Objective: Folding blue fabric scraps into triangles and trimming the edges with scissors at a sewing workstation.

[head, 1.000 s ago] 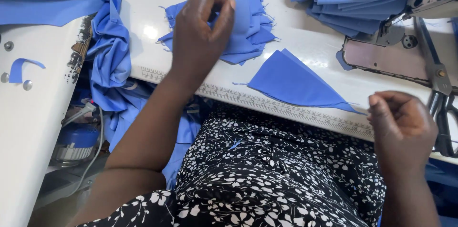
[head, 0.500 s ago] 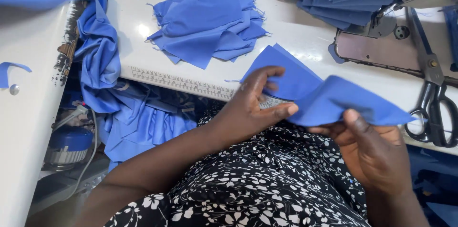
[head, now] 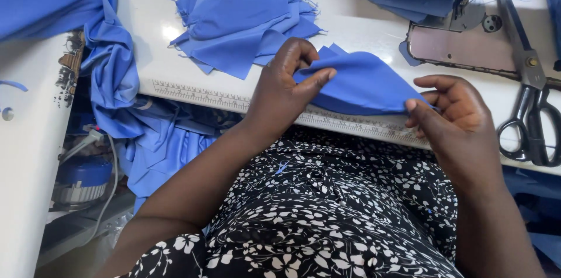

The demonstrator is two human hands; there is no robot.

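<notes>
Both hands I watch pinch one folded blue fabric piece [head: 362, 82] over the tabletop [head: 146, 21] edge: left hand [head: 280, 88] fingers closed on its left end, right hand [head: 453, 114] fingers on its right tip.

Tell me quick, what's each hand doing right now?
Left hand: closed, fingers pinching the left end of the folded blue cloth piece.
Right hand: closed, fingers pinching the right end of the same piece.
</notes>
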